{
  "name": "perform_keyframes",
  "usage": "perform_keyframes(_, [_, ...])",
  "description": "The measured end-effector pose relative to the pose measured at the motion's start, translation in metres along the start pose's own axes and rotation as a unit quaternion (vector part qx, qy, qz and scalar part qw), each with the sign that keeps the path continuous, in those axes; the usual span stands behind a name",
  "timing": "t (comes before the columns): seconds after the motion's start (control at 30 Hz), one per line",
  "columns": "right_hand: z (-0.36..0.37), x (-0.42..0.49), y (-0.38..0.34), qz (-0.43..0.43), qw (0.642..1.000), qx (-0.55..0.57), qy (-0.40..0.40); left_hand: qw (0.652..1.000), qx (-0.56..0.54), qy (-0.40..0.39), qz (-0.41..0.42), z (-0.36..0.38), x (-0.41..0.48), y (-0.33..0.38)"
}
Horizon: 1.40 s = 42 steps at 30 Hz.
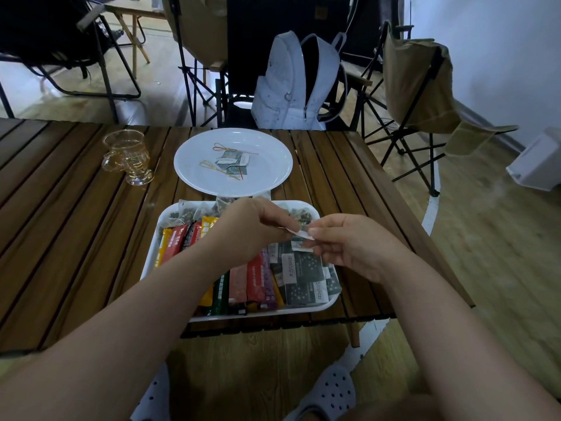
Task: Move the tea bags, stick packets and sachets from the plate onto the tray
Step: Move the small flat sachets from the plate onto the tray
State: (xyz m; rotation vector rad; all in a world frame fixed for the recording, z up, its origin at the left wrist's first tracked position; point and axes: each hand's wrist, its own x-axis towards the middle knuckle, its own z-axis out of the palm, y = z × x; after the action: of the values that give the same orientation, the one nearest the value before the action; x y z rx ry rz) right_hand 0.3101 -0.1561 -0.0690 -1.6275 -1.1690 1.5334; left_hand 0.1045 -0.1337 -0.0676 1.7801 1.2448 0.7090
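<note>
White small sachet (299, 234) pinched between your hands, mid-frame, above tray (151, 262). Your left hand (255, 227) gripped one end, your right hand (349, 247) the other, fingertips nearly meeting.

Below on tray: stick packets (182, 243) lower left, dark sachets (303, 268) right, tea bags (194, 214) along far edge.

Plate (267, 161) just beyond tray, upper centre, held few remaining sachets (235, 162) and gold picks (211, 164).

Amber glass cup (127, 156) upper left on slatted wooden table (60, 214). Pale backpack (282, 86) at top.

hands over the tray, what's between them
A small pale packet, pinched at one end by the left hand and at the other by the right hand, above the tray; head view.
</note>
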Motion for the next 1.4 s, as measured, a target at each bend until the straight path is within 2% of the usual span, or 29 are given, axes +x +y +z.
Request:
perform_keyframes(0.07, [-0.005, 0.002, 0.002, -0.010, 1.000, -0.002, 0.014, 0.999, 0.033, -0.038, 0.013, -0.002, -0.001, 0.002])
perform_keyframes(0.13, [-0.009, 0.002, 0.003, -0.035, 0.994, -0.096, 0.029, 0.998, -0.008, -0.061, -0.005, -0.005, 0.000, 0.003])
perform_keyframes(0.23, [-0.010, -0.002, 0.004, -0.064, 0.963, -0.262, 0.004, 0.990, -0.117, -0.008, -0.081, -0.010, 0.001, 0.003])
perform_keyframes(0.37, [-0.004, -0.004, 0.001, -0.052, 0.935, -0.352, -0.011, 0.977, -0.142, 0.063, -0.146, -0.014, 0.008, -0.004])
perform_keyframes(0.53, [0.001, -0.002, 0.001, -0.064, 0.922, -0.381, 0.008, 0.977, -0.141, 0.060, -0.152, -0.014, 0.008, -0.010])
perform_keyframes(0.63, [0.001, -0.001, 0.001, -0.074, 0.929, -0.362, 0.008, 0.977, -0.138, 0.066, -0.149, -0.014, 0.008, -0.011])
perform_keyframes(0.73, [-0.003, -0.004, -0.002, -0.097, 0.949, -0.301, 0.016, 0.976, -0.137, 0.067, -0.153, -0.016, 0.009, -0.011])
perform_keyframes(0.83, [-0.004, -0.009, -0.006, -0.150, 0.970, -0.183, 0.054, 0.974, -0.147, 0.069, -0.156, -0.017, 0.009, -0.011])
perform_keyframes(0.9, [-0.005, -0.009, -0.008, -0.174, 0.973, -0.139, 0.064, 0.974, -0.149, 0.070, -0.158, -0.018, 0.008, -0.011])
perform_keyframes(0.97, [-0.007, -0.008, -0.007, -0.169, 0.963, -0.204, 0.049, 0.974, -0.148, 0.075, -0.152, -0.019, 0.007, -0.012])
perform_keyframes(1.07, [-0.007, -0.007, -0.004, -0.123, 0.934, -0.334, -0.020, 0.976, -0.137, 0.081, -0.147, -0.022, 0.006, -0.015])
perform_keyframes(1.17, [-0.004, -0.009, -0.002, -0.090, 0.924, -0.362, -0.083, 0.976, -0.137, 0.081, -0.151, -0.024, 0.005, -0.017])
perform_keyframes(1.4, [-0.003, -0.004, 0.003, -0.069, 0.908, -0.399, -0.109, 0.978, -0.127, 0.079, -0.143, -0.023, 0.004, -0.017])
